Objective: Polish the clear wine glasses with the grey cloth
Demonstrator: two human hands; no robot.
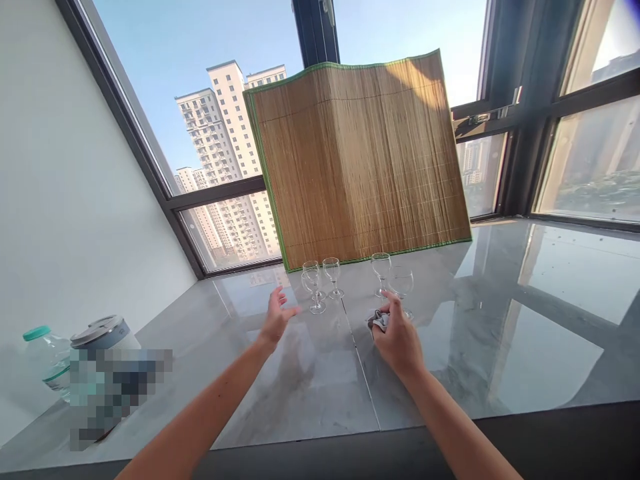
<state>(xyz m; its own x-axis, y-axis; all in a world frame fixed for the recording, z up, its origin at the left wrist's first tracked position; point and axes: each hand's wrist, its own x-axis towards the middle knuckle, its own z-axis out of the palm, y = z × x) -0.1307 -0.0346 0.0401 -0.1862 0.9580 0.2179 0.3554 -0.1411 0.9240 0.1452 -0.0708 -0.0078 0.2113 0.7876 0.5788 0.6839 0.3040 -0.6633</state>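
Several small clear stemmed glasses stand upright on the grey polished stone sill [300,413]. On the left, a front glass [311,270] overlaps another behind it, and a third glass [331,269] is just to their right. Farther right stand a glass [381,265] and another glass [402,279], its base partly hidden by my fingers. My left hand [277,317] is held beside the left glasses, thumb and fingers apart, with nothing in it. Bunched in my right hand [399,333] is a small grey cloth [379,321]; the hand is close in front of the right-hand pair.
A bamboo mat [360,160] with green edging leans against the window behind the glasses. At the left stand a plastic bottle [47,350] with a teal cap and a lidded cup [107,331], beside a blurred-out patch. The sill's front edge [300,440] runs below my forearms.
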